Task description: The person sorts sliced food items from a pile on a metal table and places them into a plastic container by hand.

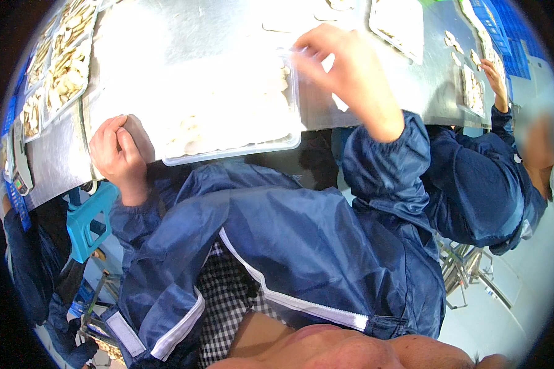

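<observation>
A clear plastic tray (pixel 232 151) of pale slices lies in front of me at the table's near edge; glare washes out most of its contents. By its left side, my left hand (pixel 118 147) rests at the table edge with fingers curled; whatever they may hold is hidden. Over the tray's right rim hangs my right hand (pixel 351 71), its thumb and forefinger drawn together and blurred by motion. I cannot make out anything between those fingertips. Beneath that hand, a few pale slices (pixel 339 103) show on the metal table.
Trays of pale slices (pixel 68 77) stand at the left, near a small scale (pixel 20 183). Another filled tray (pixel 397 27) sits at the far right. A co-worker (pixel 474 178) on the right reaches toward slices. A turquoise stool (pixel 83 227) stands below the table's left side.
</observation>
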`<state>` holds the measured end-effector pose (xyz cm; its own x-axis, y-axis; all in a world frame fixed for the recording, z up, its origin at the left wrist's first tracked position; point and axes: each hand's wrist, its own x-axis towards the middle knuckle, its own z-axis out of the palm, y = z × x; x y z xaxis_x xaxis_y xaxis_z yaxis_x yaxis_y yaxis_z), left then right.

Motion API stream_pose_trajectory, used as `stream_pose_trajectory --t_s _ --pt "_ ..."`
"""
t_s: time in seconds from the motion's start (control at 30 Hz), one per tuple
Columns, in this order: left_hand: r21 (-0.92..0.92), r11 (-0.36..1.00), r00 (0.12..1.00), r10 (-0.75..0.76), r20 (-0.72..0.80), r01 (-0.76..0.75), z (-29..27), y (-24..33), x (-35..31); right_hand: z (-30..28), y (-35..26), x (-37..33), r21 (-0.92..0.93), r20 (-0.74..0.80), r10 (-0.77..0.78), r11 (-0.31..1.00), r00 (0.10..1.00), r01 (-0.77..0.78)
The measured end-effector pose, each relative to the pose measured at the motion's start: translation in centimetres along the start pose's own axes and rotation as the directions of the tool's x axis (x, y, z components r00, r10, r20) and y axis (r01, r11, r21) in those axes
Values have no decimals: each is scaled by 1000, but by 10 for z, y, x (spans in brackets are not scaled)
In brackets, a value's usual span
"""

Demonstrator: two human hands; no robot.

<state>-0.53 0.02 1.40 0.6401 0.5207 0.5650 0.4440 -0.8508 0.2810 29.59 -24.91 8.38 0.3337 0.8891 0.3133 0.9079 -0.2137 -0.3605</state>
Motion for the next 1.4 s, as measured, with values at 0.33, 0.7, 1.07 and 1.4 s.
stream_pose_trajectory --t_s 0.33,0.7,1.07,1.4 --pt "0 999 999 42 -23 -42 3 2 4 25 103 23 -236 63 168 960 984 -149" --pt "-3 1000 999 16 -48 -16 9 7 4 -23 78 10 13 237 293 952 926 -304" --pt "0 1000 1000 19 -17 -19 1 1 3 -18 56 -25 -138 107 538 841 836 -523" --pt "103 994 999 40 -28 -36 20 -6 -12 -7 56 -9 -103 217 140 987 966 -120"
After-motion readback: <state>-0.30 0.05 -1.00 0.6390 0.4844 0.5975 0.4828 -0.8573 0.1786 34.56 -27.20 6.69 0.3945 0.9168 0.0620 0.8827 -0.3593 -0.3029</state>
